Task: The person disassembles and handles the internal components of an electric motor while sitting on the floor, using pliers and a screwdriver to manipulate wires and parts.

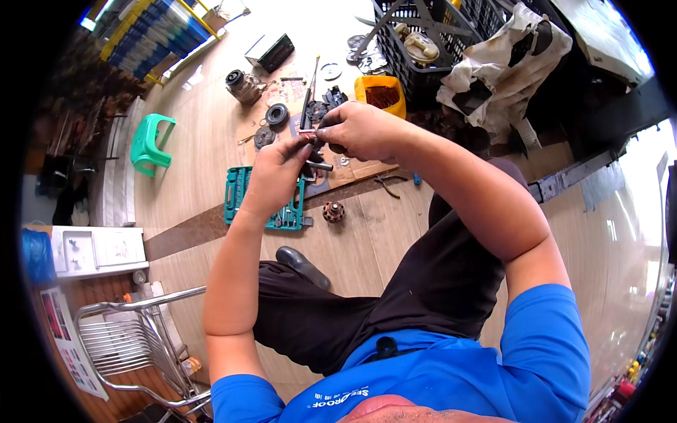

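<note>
Both hands meet over the floor parts, fingertips closed. My left hand pinches a small metal piece with some red on it. My right hand has thumb and fingers closed at the other end of that piece; its exact kind is too small to tell. A grey metal rod end shows just below the fingers; whether it is held cannot be made out. Beneath my left wrist lies an open teal tool case with sockets inside. A round copper-and-dark rotor-like part stands near it, and pliers lie to the right.
Beyond the hands are a black ring pulley, a metal housing, a black box and a yellow container. Black crates stand far right, a stained cloth beside them. A green stool is at left, a metal chair nearer.
</note>
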A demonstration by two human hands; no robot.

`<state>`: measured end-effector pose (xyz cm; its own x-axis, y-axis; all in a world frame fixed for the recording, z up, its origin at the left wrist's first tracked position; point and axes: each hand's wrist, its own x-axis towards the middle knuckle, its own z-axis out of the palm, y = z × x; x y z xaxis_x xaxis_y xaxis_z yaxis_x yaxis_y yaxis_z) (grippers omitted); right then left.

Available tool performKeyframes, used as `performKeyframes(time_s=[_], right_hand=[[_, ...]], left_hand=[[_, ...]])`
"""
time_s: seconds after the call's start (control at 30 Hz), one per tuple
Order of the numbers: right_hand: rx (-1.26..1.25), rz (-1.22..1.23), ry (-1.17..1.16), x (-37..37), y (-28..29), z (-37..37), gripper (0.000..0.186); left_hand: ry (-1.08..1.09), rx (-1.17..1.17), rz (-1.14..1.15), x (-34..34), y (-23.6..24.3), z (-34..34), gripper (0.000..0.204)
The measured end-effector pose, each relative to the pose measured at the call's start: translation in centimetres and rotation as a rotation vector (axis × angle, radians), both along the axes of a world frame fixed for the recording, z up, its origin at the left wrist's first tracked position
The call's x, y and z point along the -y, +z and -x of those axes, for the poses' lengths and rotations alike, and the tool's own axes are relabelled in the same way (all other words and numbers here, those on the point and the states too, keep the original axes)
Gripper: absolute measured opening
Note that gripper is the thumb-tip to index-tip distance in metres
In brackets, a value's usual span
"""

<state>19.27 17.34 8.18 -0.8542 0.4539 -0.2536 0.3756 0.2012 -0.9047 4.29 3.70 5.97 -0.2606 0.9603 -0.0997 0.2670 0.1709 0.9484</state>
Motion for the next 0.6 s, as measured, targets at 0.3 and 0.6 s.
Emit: performKeyframes(time_s=[0.3, 0.6], right_hand=[[-0.325, 0.582, -0.121, 4.2, -2.0, 1.8, 0.02], [-0.391, 0.354, -0.065, 3.0, -4.7, 3.2, 0.027]], left_hand=[[0.251, 0.403, -0.353, -0.7, -1.0, 0.1, 0.024], [0.233, 0.658, -0.481, -2.1, -1.1, 2.8, 0.025]])
